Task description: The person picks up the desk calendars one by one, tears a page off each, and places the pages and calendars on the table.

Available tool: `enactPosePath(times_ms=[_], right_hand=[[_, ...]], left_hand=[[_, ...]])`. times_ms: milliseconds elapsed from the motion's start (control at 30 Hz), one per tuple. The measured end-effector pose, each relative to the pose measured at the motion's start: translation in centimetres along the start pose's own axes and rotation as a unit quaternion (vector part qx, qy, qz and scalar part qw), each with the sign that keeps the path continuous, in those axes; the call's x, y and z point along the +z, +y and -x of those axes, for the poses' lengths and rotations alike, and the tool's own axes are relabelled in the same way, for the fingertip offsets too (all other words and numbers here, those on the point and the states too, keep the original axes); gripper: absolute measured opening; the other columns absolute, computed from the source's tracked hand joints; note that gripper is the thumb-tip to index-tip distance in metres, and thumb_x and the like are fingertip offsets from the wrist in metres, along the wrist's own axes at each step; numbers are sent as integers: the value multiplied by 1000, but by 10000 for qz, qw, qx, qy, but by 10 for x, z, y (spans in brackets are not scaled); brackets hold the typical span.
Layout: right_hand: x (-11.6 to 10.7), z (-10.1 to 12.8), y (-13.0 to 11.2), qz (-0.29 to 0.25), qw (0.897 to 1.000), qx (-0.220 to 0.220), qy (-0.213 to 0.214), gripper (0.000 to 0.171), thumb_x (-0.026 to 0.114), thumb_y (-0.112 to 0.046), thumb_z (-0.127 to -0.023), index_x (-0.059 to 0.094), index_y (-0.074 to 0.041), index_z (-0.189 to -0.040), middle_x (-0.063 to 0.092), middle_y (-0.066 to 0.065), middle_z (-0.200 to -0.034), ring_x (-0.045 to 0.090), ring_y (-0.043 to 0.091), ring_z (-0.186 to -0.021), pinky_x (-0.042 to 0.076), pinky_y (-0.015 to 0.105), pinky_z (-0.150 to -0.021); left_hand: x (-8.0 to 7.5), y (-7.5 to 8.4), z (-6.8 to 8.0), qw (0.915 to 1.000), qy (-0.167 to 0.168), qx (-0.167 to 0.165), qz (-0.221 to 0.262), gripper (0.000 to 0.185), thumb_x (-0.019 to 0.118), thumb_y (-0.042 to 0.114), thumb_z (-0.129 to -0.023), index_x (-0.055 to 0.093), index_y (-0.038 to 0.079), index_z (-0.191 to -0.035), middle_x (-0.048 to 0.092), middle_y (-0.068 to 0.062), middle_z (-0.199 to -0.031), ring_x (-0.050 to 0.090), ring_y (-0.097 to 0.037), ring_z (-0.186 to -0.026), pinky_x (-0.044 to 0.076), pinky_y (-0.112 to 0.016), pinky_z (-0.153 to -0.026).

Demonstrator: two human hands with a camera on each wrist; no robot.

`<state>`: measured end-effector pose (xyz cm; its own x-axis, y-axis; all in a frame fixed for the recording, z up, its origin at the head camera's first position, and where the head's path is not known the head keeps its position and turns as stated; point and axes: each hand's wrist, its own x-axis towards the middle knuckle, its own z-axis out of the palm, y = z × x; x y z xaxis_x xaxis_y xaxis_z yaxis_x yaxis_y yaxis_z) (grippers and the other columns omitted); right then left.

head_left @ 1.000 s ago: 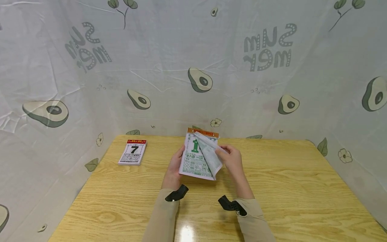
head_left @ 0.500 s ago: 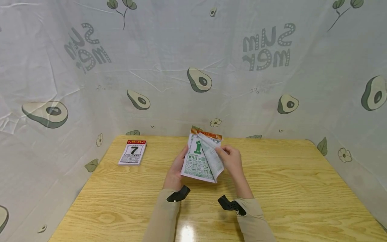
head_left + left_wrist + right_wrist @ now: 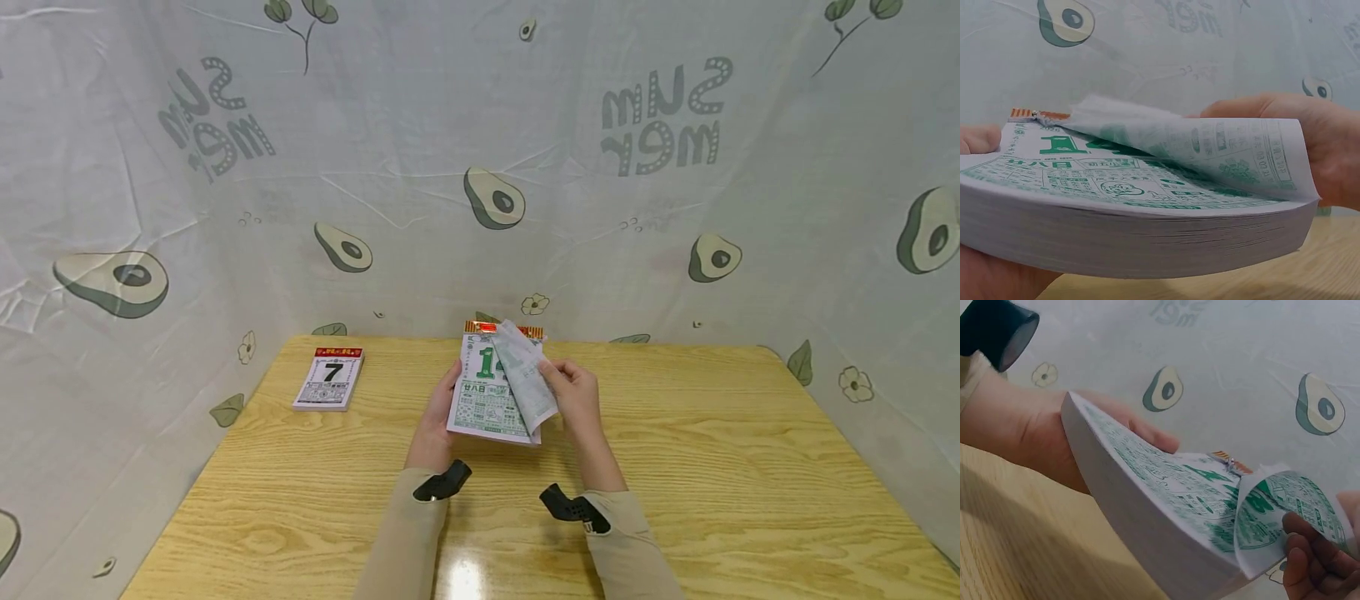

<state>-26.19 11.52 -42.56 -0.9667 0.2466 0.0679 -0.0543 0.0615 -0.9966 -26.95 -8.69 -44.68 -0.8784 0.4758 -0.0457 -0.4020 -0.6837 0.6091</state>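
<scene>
A thick tear-off calendar (image 3: 480,408) with green print and a red-and-gold header is held above the table, tilted. My left hand (image 3: 435,425) grips its left side, thumb along the edge and the palm underneath. At the right, my right hand (image 3: 576,400) pinches the top page (image 3: 525,379), which is folded back diagonally over the sheet beneath. In the left wrist view, the page's upper edge (image 3: 1116,106) looks ragged and lifted from the header. The right wrist view shows the page curling over the fingers (image 3: 1310,540). Whether any of it is still attached, I cannot tell.
A smaller calendar block (image 3: 330,379) with a red header and a black 7 lies at the back left of the wooden table (image 3: 262,500). Behind the table hangs a pale curtain (image 3: 420,125) with avocado prints. Black wrist cameras (image 3: 442,482) sit on both sleeves.
The top page's upper end has come up from the header and now stands above it. The calendar shifted slightly right, then back left. Both hands keep their hold.
</scene>
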Motion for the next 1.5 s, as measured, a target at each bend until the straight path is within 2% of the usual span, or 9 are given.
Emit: enactPosePath(times_ms=[100, 433, 567, 767, 1033, 1233, 1500], right_hand=[[1, 1, 0, -321, 9995, 11, 20, 28, 68, -17, -92, 65, 10, -94, 61, -7, -70, 55, 3, -59, 47, 18, -54], [2, 2, 0, -399, 9992, -3, 87, 28, 66, -19, -94, 65, 9, -97, 61, -9, -68, 57, 4, -59, 48, 18, -53], [2, 1, 1, -440, 9989, 52, 153, 30, 66, -21, -94, 65, 9, -100, 60, -8, -70, 56, 3, -62, 48, 17, -54], [3, 0, 0, -791, 9961, 247, 299, 27, 66, -19, -94, 65, 7, -100, 63, -9, -78, 58, 4, -67, 50, 17, -59], [3, -2, 3, -1445, 9885, 339, 284, 17, 64, -15, -95, 64, 2, -93, 61, -5, -81, 60, 5, -69, 52, 18, -59], [2, -2, 1, -1587, 9861, 393, 310, 13, 64, -14, -95, 64, -3, -88, 61, -5, -80, 59, 5, -70, 52, 18, -60], [1, -3, 0, -1793, 9818, 553, 305, 13, 65, -13, -94, 65, -11, -81, 62, -6, -81, 60, 5, -71, 51, 18, -60]], left_hand=[[-1, 0, 0, 9999, 33, 108, 121, 56, 33, 41, -106, 22, 15, -155, 68, -1, -116, 65, -11, -105, 55, -27, -87], [-4, 2, 1, 9994, -131, 147, 284, 55, 34, 43, -105, 23, 21, -155, 64, -1, -126, 62, -12, -115, 53, -29, -94], [-4, 2, 1, 9993, -43, 240, 268, 54, 35, 42, -106, 25, 21, -155, 62, -1, -130, 61, -13, -117, 52, -29, -95], [-2, 2, 0, 9987, 291, 377, 170, 51, 35, 42, -105, 32, 22, -152, 61, -1, -131, 61, -12, -117, 52, -29, -95], [-1, 1, 0, 9983, 434, 326, 219, 53, 35, 43, -105, 31, 21, -153, 64, 0, -125, 62, -13, -114, 53, -30, -93], [-1, 1, 0, 9981, 491, 331, 164, 53, 35, 44, -105, 32, 21, -152, 65, 0, -124, 63, -13, -111, 54, -29, -91], [-2, 1, -1, 9988, 322, 336, 143, 54, 33, 45, -105, 30, 21, -153, 65, 0, -124, 63, -13, -113, 53, -29, -91]])
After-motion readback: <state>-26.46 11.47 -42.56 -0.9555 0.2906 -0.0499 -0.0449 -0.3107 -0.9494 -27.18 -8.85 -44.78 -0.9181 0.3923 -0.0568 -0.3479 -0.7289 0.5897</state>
